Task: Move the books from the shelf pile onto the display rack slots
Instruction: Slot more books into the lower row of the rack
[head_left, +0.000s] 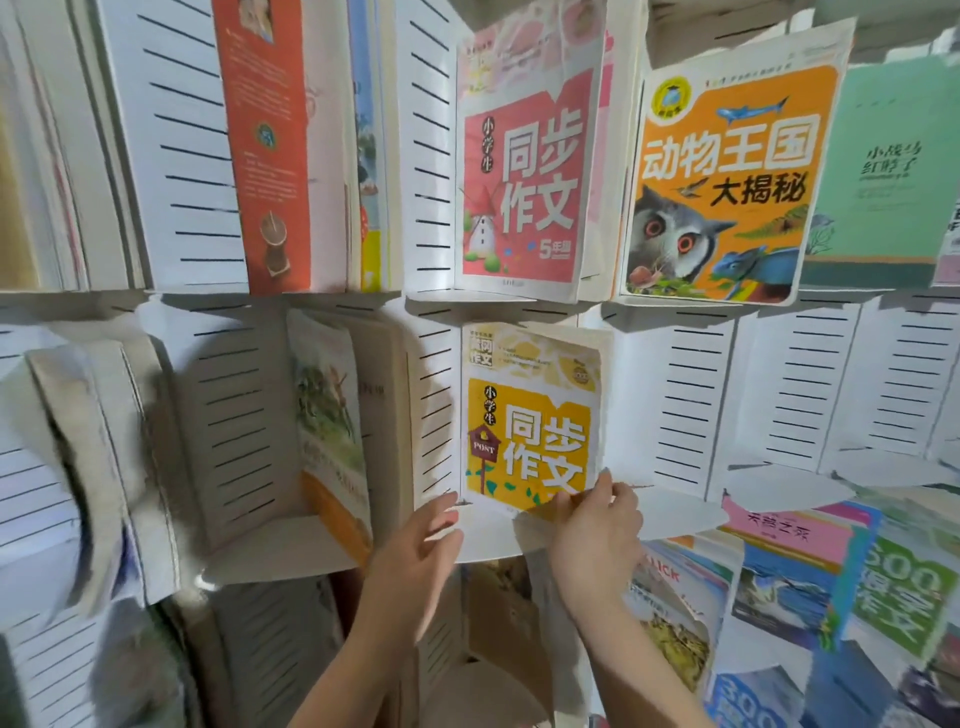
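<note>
Now one yellow book (530, 431) stands upright, cover out; right hand (597, 525) pinches its bottom edge, left hand (421, 540) holds nothing.

The bare left forearm (366, 649) rises from 6 o'clock slanting toward 1 o'clock, and the bare right forearm (628, 660) slants toward 11 o'clock. The bare left hand (423, 538) stands upright, fingers straight and loosely together, palm facing 3 o'clock. At its 3 o'clock side, the bare right hand (597, 525) curls its fingers, pinching the bottom edge of the yellow-and-white paperback book (530, 415).
</note>
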